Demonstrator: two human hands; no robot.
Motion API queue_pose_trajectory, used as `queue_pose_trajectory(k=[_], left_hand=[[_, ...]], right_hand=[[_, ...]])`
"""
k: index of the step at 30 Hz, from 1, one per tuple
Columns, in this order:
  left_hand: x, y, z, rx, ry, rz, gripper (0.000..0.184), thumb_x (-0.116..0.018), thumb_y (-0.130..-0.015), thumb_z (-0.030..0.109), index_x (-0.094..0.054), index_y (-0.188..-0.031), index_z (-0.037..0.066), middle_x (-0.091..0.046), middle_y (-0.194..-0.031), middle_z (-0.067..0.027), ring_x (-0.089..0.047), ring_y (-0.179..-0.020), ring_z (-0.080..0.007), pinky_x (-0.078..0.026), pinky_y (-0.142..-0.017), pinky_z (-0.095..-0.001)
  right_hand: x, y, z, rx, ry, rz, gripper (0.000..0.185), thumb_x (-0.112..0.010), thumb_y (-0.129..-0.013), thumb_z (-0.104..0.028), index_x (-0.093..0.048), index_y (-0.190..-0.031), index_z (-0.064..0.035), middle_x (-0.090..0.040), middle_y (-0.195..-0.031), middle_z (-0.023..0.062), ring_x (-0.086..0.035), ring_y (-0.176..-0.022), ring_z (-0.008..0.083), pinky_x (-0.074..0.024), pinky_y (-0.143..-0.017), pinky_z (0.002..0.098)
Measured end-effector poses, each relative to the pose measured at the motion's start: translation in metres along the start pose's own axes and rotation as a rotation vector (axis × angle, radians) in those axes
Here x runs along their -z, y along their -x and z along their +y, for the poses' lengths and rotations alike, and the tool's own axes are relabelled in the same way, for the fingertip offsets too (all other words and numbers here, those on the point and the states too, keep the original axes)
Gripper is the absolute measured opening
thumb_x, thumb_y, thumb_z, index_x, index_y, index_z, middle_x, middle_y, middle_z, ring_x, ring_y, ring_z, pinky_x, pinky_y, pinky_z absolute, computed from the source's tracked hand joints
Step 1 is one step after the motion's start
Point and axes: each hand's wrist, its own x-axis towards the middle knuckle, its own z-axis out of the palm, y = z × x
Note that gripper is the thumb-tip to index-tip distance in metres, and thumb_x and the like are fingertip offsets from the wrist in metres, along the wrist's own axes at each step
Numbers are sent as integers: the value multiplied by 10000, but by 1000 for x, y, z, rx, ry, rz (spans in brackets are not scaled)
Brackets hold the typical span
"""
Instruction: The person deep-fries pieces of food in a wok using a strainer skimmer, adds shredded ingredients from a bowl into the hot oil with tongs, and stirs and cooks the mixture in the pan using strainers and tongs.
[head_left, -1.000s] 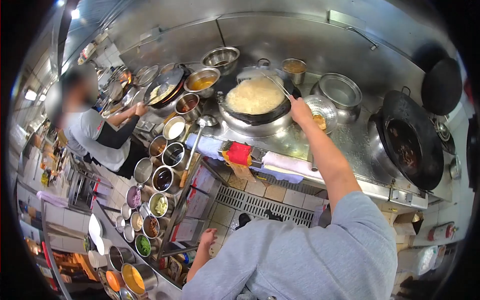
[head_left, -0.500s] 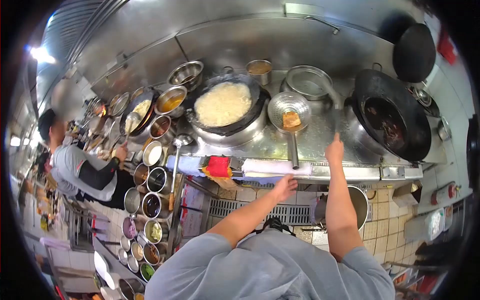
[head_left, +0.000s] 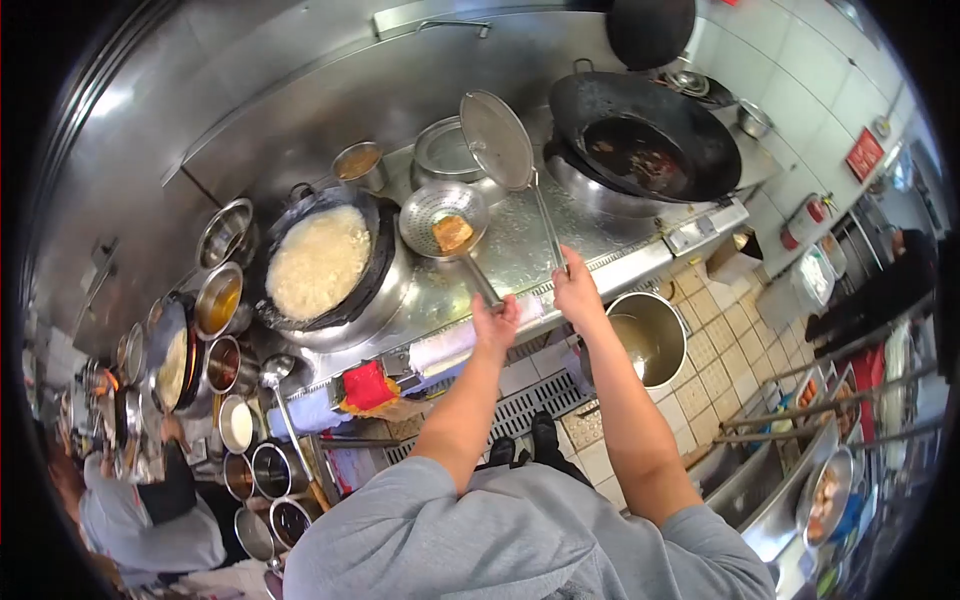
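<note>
Evidently for reach, the ladle (head_left: 424, 222) lies handle toward the worktop's (head_left: 515, 240) front edge; our left hand (head_left: 494, 325) has fingers half-curled there, grip unclear. Our right hand (head_left: 579, 297), fingers closed, holds the strainer (head_left: 497, 140) mesh-up.

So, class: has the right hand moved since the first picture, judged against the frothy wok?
Yes: the right hand has moved rightward from the frothy wok, toward the counter's front edge.

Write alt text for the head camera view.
Right hand holding up a mesh strainer, left hand at the handle of a perforated ladle bearing one golden-brown piece. Beyond, the left wok holds something pale and frothy, the right wok dark liquid.
</note>
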Motion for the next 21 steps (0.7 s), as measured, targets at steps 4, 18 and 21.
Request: queue_pose_trajectory(k=[4, 18, 21], left_hand=[[-14, -38, 62, 149, -98, -97, 158, -493, -800, 147, -449, -764, 0, -524, -667, -59, -508, -524, -133, -455, -502, -234], [-38, 100, 71, 358, -300, -267, 90, -463, -804, 47, -416, -733, 75, -408, -551, 20, -441, -471, -78, -374, -411, -194], [-69, 140, 56, -87, -699, -223, 141, -480, -789, 40, -377, -875, 86, -425, -598, -8, -456, -485, -101, -396, -406, -225]], right_hand=[[8, 44, -42, -75, 114, 79, 390, -420, -849, -78, -399, -1227, 15, -490, -1144, 280, -468, -1094, 381, -379, -907, 392], [-7, 73, -153, 170, 325, 141, 352, -427, -852, -82, -428, -1189, 20, -550, -986, 288, -519, -957, 418, -401, -831, 431], [-31, 83, -108, 200, 351, 266, 379, -414, -858, -70, -393, -1231, -5, -583, -882, 236, -585, -793, 361, -459, -675, 417]])
